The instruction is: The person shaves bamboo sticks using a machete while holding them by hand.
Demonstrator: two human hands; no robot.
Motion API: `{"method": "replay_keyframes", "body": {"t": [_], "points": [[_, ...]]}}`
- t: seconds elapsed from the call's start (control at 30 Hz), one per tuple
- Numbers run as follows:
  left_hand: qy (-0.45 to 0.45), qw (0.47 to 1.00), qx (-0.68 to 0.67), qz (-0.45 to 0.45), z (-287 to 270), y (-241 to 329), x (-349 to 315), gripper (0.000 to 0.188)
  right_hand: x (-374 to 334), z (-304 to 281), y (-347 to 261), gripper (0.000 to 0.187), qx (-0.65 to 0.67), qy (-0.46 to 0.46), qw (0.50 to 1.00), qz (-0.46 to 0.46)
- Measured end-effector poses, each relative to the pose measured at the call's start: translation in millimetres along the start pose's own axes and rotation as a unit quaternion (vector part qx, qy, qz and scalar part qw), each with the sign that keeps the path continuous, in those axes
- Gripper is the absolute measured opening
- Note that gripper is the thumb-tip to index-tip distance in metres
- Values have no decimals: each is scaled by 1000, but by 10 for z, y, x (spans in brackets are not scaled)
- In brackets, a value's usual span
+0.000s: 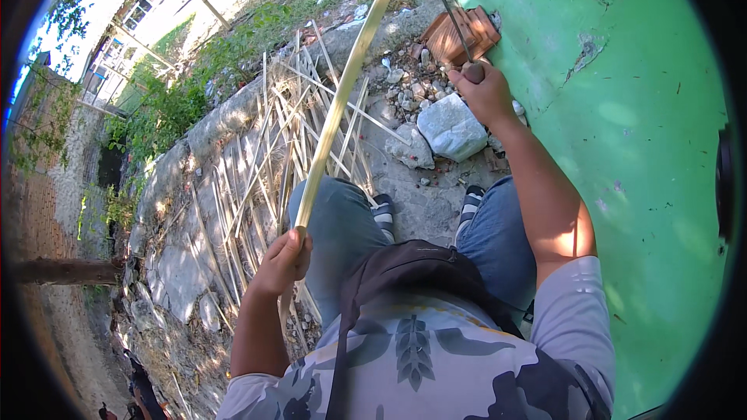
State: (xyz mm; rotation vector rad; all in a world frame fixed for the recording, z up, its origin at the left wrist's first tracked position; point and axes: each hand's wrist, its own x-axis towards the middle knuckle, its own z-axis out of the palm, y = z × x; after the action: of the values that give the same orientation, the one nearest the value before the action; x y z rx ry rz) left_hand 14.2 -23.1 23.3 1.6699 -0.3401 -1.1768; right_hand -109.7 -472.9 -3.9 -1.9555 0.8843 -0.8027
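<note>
We wear a pale, greyish-lilac shirt [389, 400] with short sleeves [574, 295], printed with grey leaf shapes [416, 350] and larger, darker blotches toward the right side. Across our waist sits a black bag [416, 264] with a curved top and a small zip pull, its dark strap [340, 365] running over the shirt. Our trousers [498, 233] are blue denim, and our open sandals [470, 206] carry dark and white stripes. Both our left hand [283, 262] and right hand [486, 93] are bare.
</note>
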Motion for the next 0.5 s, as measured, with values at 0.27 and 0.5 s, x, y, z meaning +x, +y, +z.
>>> {"method": "replay_keyframes", "body": {"t": [0.27,0.5], "points": [[-83,991,-97,-39,150,50,629,48,-575,459,-360,26,21,-93,986,-140],[-148,976,-139,-76,325,167,806,50,-559,524,-208,19,-109,-123,950,-266]]}}
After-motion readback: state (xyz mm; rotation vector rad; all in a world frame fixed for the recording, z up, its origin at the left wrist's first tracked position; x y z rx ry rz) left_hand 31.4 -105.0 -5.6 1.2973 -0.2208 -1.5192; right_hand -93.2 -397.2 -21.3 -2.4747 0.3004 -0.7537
